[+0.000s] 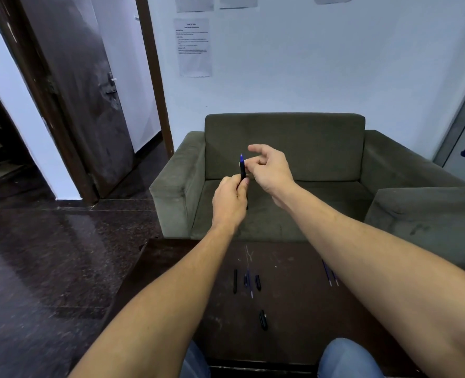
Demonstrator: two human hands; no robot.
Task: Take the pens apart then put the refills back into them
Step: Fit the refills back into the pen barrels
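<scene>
A dark, scuffed desk (pixel 294 309) stands in front of a grey-green sofa (pixel 283 148), on a glossy dark stone floor (pixel 48 255), with a dark door (pixel 84 99) ajar at the left and printed sheets (pixel 195 47) stuck on the pale wall. Loose on the desk lie a black barrel (pixel 235 281), two short black pieces either side of a blue refill (pixel 250 283), a black cap (pixel 263 320) nearer the person's knees, and two more refills (pixel 330 274) partly hidden under the right forearm. Above the sofa seat the left hand (pixel 230 203) is clenched around an upright black pen (pixel 243 170) with a blue tip showing on top. The right hand (pixel 272 170) is just beside it, index finger extended; whether its grip touches the pen I cannot tell.
</scene>
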